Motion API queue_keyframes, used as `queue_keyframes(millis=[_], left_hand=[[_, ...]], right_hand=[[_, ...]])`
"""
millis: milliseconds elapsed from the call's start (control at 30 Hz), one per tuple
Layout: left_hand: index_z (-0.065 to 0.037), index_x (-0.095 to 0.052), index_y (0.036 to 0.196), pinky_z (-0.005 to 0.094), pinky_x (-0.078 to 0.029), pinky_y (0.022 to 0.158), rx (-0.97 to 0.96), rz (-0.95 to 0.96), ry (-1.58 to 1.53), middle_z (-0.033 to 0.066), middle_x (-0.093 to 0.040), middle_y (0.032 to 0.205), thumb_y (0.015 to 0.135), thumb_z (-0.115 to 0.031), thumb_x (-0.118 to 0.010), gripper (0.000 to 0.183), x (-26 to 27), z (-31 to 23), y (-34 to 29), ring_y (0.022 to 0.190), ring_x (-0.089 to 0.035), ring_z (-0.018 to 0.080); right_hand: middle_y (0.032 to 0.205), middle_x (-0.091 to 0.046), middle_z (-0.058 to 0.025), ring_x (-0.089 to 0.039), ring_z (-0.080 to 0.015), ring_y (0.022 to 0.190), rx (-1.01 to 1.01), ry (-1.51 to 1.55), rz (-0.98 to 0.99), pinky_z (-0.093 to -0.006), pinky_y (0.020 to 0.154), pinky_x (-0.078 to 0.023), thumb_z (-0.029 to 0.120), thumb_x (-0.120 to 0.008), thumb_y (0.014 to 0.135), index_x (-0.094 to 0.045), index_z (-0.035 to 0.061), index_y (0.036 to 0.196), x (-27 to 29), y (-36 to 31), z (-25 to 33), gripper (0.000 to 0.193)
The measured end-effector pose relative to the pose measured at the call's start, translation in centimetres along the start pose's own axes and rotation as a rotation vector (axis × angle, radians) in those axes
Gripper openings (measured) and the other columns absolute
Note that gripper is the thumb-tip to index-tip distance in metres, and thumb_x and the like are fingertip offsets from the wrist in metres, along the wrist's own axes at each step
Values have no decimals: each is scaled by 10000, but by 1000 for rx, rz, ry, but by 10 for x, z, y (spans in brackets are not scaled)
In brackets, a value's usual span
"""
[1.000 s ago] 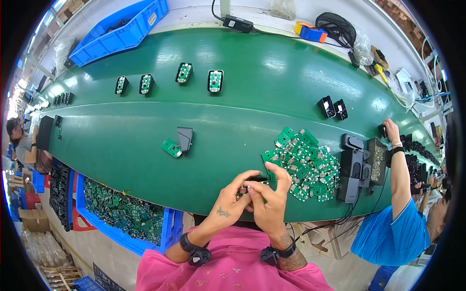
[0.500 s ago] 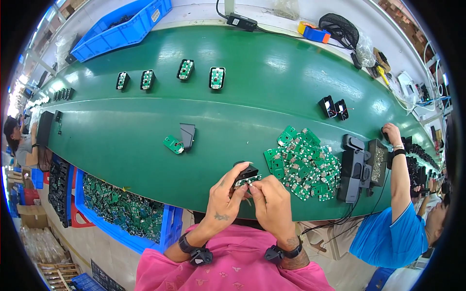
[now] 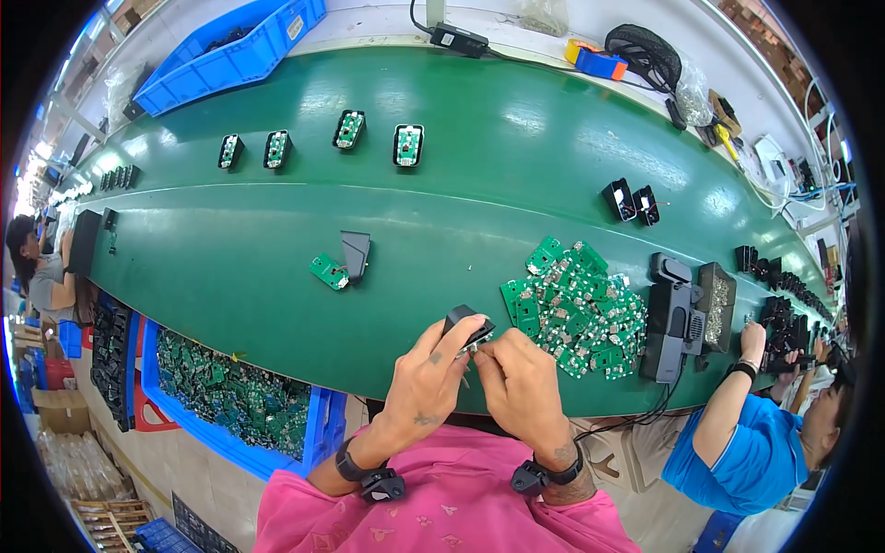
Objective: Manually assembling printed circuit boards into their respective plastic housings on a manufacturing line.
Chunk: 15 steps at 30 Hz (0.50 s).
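Note:
My left hand (image 3: 426, 382) is closed around a black plastic housing (image 3: 467, 322), held tilted above the near edge of the green bench. A circuit board's edge (image 3: 476, 340) shows at the underside of the housing. Against that edge, the fingers of my right hand (image 3: 522, 382) are pinched together, and what lies between them is hidden. Just right of my hands is a heap of green circuit boards (image 3: 581, 309). Further left lies a dark grey housing (image 3: 356, 255), with a loose green board (image 3: 329, 271) beside it.
Several black housings with boards inside (image 3: 408, 146) stand in a row at the back left. Two black housings (image 3: 619, 200) sit back right. A grey device (image 3: 671, 318) and a parts tray (image 3: 716, 307) border the heap. A blue crate of boards (image 3: 235, 392) is below left; a co-worker (image 3: 737, 452) sits right.
The black housing has been tipped in my left hand, so its outer side now faces up and less of the board shows. At right, the co-worker's arm has drawn back toward the near side.

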<state>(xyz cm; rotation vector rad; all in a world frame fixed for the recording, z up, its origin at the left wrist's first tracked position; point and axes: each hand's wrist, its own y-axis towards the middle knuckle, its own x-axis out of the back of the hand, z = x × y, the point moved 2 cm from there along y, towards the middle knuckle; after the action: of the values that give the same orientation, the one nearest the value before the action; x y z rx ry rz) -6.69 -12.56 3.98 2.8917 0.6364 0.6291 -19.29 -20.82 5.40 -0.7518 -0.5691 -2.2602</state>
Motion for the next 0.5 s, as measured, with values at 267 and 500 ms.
queue_keyframes(millis=[267,500], left_hand=[[-18,-500,1357,294,-551,700,279,-52,-391,94,-633,1065,941,26,-560,423,-13,14,-1,828,-640,172],[-33,-415,1435,241,-577,650,362,151,-651,130,-597,1196,870,116,-600,613,-4,19,3,845,-688,156]], right_hand=[[807,-588,-139,-615,-326,673,22,-23,-175,-422,586,-493,101,-660,906,-619,12,890,-12,0,0,99],[739,-659,-49,-586,-76,598,-343,466,-148,-245,518,-446,121,-675,937,-649,-41,953,-14,-3,-19,165]])
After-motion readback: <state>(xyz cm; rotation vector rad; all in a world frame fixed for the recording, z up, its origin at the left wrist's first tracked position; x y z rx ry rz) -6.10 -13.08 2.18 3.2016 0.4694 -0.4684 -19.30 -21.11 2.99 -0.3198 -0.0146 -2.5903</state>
